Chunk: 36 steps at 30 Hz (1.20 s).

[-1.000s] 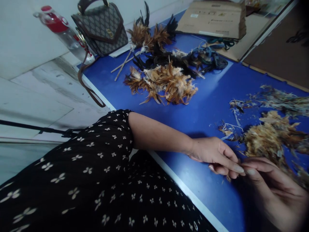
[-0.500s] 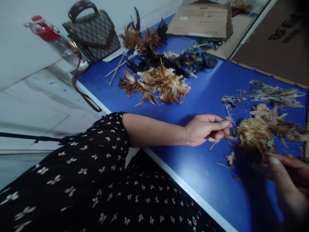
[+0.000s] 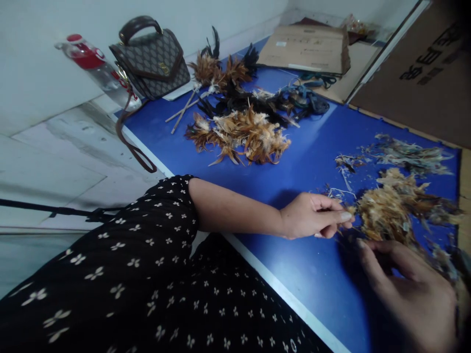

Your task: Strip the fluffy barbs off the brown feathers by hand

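Note:
My left hand [image 3: 316, 216] is closed in a pinch on a small tan feather [image 3: 351, 211] at its fingertips. My right hand [image 3: 408, 287] hovers low on the right, thumb and forefinger pressed together. Whatever might be between those fingertips is too dark and small to make out. Just beyond both hands lies a loose heap of tan feathers [image 3: 386, 206]. A thin white string or stripped shaft [image 3: 342, 191] shows beside the left fingers.
Greyish feathers [image 3: 408, 154] lie behind the heap. Farther back are bundled brown feathers [image 3: 253, 135], black feathers [image 3: 235, 100], sticks [image 3: 183, 113] and blue-green strips [image 3: 305, 95]. A handbag [image 3: 152, 63], a bottle [image 3: 99, 68] and cardboard [image 3: 305, 49] stand along the blue table's [image 3: 312, 147] far edge.
My right hand has come leftward, closer to my left fingertips, from the right edge. My left hand keeps its pinch near the heap. The whole view has shifted slightly.

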{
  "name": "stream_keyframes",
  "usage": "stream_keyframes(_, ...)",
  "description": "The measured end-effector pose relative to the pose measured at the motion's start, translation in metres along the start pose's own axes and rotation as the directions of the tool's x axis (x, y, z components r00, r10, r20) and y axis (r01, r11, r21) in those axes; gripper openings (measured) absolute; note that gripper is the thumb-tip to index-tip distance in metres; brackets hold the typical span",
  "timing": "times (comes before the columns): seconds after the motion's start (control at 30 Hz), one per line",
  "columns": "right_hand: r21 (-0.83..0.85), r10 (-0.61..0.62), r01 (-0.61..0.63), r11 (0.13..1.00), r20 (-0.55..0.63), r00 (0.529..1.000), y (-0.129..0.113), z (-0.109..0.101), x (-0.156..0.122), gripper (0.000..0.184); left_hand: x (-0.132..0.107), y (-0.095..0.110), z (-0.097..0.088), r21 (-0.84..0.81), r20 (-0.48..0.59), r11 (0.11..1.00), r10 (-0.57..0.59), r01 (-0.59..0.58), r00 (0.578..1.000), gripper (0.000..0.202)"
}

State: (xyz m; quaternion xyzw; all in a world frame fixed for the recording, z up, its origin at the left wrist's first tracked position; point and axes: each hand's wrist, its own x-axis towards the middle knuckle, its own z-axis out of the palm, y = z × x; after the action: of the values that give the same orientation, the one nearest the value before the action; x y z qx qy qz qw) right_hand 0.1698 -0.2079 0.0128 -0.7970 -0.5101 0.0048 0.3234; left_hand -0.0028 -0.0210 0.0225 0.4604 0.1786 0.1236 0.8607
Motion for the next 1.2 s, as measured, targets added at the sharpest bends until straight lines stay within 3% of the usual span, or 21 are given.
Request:
stream_keyframes(0.07,0.041,-0.070,0.075,0.996,-0.109,0.992,-0.005,0.000,-0.003,0.025,0.000,-0.004,0.001,0.000,-0.010,1.000,-0.015,0.015,1.000,0.038)
stream_keyframes(0.13,0.070,-0.104,0.115,0.991,-0.146,0.984,-0.009,0.001,-0.004,0.018,0.001,-0.008,0.001,-0.009,-0.005,1.000,-0.007,0.007,1.000,0.042)
stream_keyframes(0.37,0.222,0.117,-0.062,0.973,-0.246,0.962,-0.003,0.006,-0.002,0.030,0.004,-0.009,-0.003,-0.032,-0.036,0.999,0.012,-0.013,0.999,0.043)
stream_keyframes(0.53,0.327,0.151,-0.070,0.943,-0.231,0.961,-0.017,0.005,-0.001,0.029,0.009,-0.004,-0.005,0.001,-0.081,0.990,0.140,-0.140,0.987,0.038)
stream_keyframes(0.63,0.474,0.370,-0.275,0.837,-0.118,0.922,-0.026,0.006,-0.005,0.040,0.010,-0.002,-0.003,0.027,-0.125,0.990,0.138,-0.136,0.982,0.035)
stream_keyframes(0.7,0.509,0.438,-0.347,0.788,-0.067,0.897,-0.029,0.008,-0.007,0.047,0.007,-0.003,-0.001,0.042,-0.106,0.996,0.086,-0.081,0.991,0.036)
stream_keyframes(0.83,0.566,0.454,-0.358,0.743,-0.032,0.891,-0.033,0.016,-0.009,0.048,0.001,-0.009,0.000,0.077,-0.031,0.997,0.001,0.001,1.000,0.045)
stream_keyframes(1.0,0.637,0.429,-0.373,0.675,0.074,0.901,-0.036,0.025,-0.009,0.049,0.001,-0.023,-0.006,0.133,0.011,0.991,-0.012,0.010,1.000,0.060)
stream_keyframes(1.2,0.685,0.484,-0.464,0.561,0.183,0.855,-0.036,0.025,-0.003,0.068,0.006,-0.029,-0.010,0.094,0.040,0.995,-0.042,0.038,0.998,0.066)
